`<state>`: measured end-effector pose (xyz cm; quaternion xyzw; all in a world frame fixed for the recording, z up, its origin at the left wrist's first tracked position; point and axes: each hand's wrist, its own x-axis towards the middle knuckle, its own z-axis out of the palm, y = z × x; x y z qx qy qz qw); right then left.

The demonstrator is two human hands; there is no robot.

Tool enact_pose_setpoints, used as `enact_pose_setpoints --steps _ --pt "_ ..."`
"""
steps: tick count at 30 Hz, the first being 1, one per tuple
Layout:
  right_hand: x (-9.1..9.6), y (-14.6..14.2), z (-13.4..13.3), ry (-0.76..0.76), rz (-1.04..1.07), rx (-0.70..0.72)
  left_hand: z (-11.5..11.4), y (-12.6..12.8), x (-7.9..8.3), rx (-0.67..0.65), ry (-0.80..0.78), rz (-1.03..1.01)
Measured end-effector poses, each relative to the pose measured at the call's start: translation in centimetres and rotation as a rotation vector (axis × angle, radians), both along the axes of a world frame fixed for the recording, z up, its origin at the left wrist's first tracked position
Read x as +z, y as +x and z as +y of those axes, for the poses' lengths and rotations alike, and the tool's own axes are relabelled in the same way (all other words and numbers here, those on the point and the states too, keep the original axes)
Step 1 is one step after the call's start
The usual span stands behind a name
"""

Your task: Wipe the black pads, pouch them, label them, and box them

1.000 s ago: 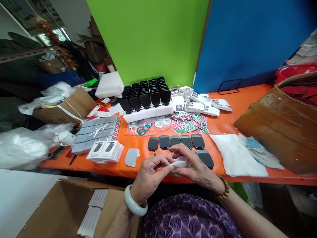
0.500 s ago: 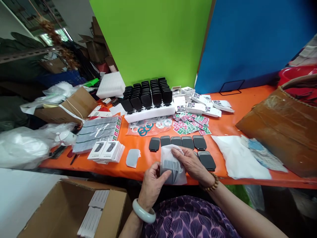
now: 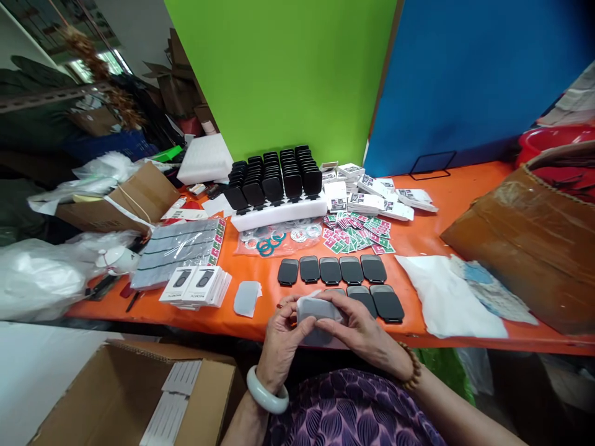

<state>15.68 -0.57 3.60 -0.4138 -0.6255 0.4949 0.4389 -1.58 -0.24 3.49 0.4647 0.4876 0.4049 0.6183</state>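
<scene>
Between both hands is a translucent white pouch (image 3: 312, 308) with a dark flat piece showing through it. My left hand (image 3: 284, 337) grips its left side, thumb across the front. My right hand (image 3: 356, 325) closes on the right side, its thumb meeting the left one near the middle. Just beyond the hands, flat black rounded pads (image 3: 330, 271) lie in two rows on the orange table (image 3: 260, 272); my right hand hides part of the nearer row. Left of the hands sits a small stack of translucent rounded sheets (image 3: 247, 298).
Stacked white boxes (image 3: 199, 285) and a plastic-wrapped grey pack (image 3: 179, 251) lie left. Black pads stand in a white foam tray (image 3: 279, 210) behind, near scattered printed cards (image 3: 357, 232). White pouches (image 3: 446, 297) lie right. An open carton (image 3: 218, 396) stands below left.
The pouch has been lowered and its top folded down. My right hand has moved from the upper edge to the right side, its thumb now on the front.
</scene>
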Motion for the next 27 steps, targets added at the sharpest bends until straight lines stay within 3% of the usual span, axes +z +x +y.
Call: enact_pose_setpoints --steps 3,5,12,15,19,23,27 --pt "-1.5 -0.5 0.0 -0.217 0.177 0.071 0.0 -0.1 -0.1 0.031 0.072 0.083" --pt "-2.2 -0.7 0.3 -0.263 0.249 0.058 -0.1 0.0 -0.6 0.035 0.008 0.057" --pt "-4.1 -2.3 0.8 -0.431 0.344 0.066 -0.8 0.1 -3.2 0.245 -0.125 -0.001" --pt "-5.0 -2.8 1.0 -0.399 0.179 0.07 0.0 -1.3 -4.1 0.284 -0.151 0.037" --pt "-5.5 -1.9 1.3 -0.207 -0.043 -0.098 3.0 -4.2 -5.7 0.379 -0.102 0.232" --pt "-5.5 0.9 1.0 -0.174 -0.053 -0.157 5.6 -5.9 -7.0 0.425 -0.059 0.343" --pt "-6.1 4.8 0.0 -0.174 -0.105 -0.289 5.8 -5.6 -7.3 0.43 -0.014 0.396"
